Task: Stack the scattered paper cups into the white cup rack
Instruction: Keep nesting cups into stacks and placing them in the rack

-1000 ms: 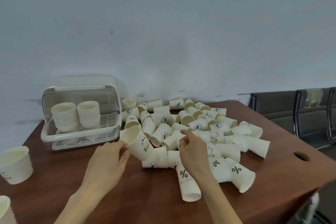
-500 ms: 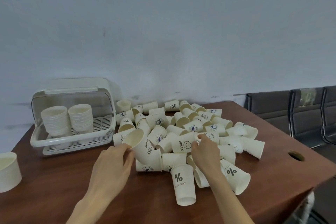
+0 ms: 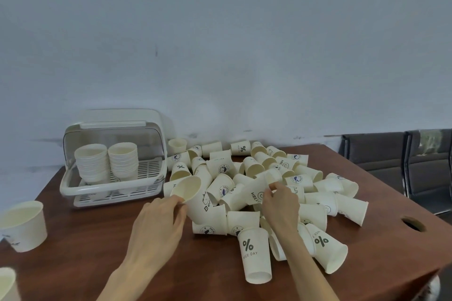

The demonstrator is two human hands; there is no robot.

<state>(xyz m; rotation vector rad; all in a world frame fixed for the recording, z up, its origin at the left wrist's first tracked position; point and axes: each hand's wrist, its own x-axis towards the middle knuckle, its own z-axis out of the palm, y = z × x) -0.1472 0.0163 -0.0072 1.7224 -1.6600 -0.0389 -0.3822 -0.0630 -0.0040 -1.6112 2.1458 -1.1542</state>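
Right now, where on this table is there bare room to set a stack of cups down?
Bare wood lies in front of the white cup rack, between it, the wide cup at the left edge and the left hand. Another patch surrounds the round hole at right. The loose cup pile crowds the middle.

Brown table (image 3: 102, 239): cup pile (image 3: 281, 178), white rack (image 3: 115, 188), bowls (image 3: 24, 225).

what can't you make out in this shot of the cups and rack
Head view only:
- Left hand fingertips: hidden behind the tilted cup it holds.
- HELLO cup print: partly covered by the right hand.
- White cup rack: stack counts too fine to tell.
- Bottom-left cup: cut off by the frame edge.
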